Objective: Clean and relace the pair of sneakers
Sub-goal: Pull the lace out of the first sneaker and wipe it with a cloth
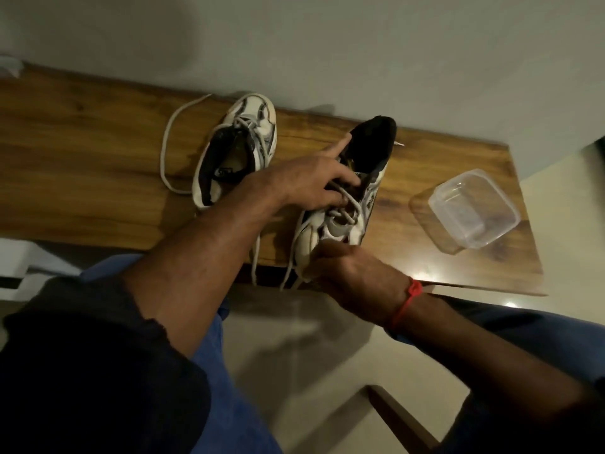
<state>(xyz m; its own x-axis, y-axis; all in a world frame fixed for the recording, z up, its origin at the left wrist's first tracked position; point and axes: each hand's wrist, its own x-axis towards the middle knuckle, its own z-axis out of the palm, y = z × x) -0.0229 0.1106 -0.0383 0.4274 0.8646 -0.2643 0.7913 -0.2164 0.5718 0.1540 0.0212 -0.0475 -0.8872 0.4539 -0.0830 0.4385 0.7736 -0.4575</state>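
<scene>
Two white, grey and black sneakers lie on a wooden table [98,152]. The far sneaker [235,145] sits near the wall with a long loose lace [165,149] looped to its left. The near sneaker [353,191] points its toe toward me at the table's front edge. My left hand [311,181] lies across its laces, fingers curled into them, index finger raised. My right hand [347,273], with a red wristband, grips the toe from the front. Lace ends [255,257] hang over the table edge.
A clear plastic container [474,208] stands on the table to the right of the near sneaker. A grey wall runs right behind the table. Pale floor lies below and to the right. A wooden piece [402,417] shows at the bottom.
</scene>
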